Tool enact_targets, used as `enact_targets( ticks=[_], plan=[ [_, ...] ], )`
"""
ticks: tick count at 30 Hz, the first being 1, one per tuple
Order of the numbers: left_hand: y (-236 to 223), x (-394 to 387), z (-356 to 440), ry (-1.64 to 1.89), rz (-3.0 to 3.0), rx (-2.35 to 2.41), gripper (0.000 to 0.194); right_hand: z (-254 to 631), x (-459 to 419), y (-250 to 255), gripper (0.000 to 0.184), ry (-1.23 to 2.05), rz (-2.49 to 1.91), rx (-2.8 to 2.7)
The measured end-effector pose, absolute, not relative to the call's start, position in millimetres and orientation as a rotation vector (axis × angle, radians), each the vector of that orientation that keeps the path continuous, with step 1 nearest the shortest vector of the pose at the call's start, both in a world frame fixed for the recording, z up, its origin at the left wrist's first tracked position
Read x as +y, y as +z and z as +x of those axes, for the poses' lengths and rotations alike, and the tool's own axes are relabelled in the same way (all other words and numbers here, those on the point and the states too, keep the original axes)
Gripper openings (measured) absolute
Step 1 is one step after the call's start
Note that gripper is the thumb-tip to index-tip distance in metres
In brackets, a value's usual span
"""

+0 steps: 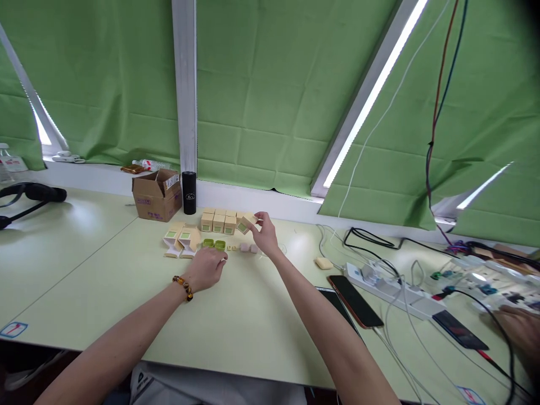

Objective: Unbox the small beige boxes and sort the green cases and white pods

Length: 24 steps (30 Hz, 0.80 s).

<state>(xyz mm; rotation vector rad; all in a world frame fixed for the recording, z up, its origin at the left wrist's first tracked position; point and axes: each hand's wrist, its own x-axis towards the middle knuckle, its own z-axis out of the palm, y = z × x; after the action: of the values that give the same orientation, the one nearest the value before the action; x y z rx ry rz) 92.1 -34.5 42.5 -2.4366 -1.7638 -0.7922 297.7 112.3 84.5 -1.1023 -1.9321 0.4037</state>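
My right hand [265, 233] pinches a small cardboard box [246, 223] with a green label, held tilted in front of a row of similar small boxes [218, 221]. My left hand [208, 269] rests low over the table with its fingers curled in; the palm side is hidden. Just beyond it sit green, cup-like pieces [220, 244]. Tiny yellowish pieces [232, 248] and pale, rounded blocks [244, 247] lie in line to their right. Two unfolded box shells [188, 239] with green labels lie left of the green pieces.
An open carton [157, 196] and a black tumbler [189, 193] stand at the back left. On the right are a yellowish block [323, 263], a phone [355, 301], a power strip [394, 289] and tangled cables. Another person's hand [521, 332] shows at the right edge.
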Motion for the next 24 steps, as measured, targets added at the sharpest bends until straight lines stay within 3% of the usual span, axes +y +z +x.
enact_targets(
  ticks=[5, 9, 14, 17, 24],
  plan=[
    [43, -29, 92, -1.168, -2.302, -1.807, 0.019, 316, 57, 78, 0.048, 1.16, -0.73, -1.452],
    [43, -22, 96, -1.419, -2.313, -1.941, 0.018, 316, 21, 54, 0.052, 1.448, -0.629, -1.291],
    [52, -17, 109, -1.689, -2.321, -2.024, 0.017, 314, 15, 33, 0.051, 1.431, -0.667, -1.276],
    [55, -22, 120, -1.661, -2.322, -1.995, 0.021, 317, 21, 27, 0.052, 1.44, -0.682, -1.25],
    [40, -52, 146, -1.332, -2.377, -1.848, 0.068, 316, 18, 17, 0.047, 1.244, -0.786, -1.38]
  ],
)
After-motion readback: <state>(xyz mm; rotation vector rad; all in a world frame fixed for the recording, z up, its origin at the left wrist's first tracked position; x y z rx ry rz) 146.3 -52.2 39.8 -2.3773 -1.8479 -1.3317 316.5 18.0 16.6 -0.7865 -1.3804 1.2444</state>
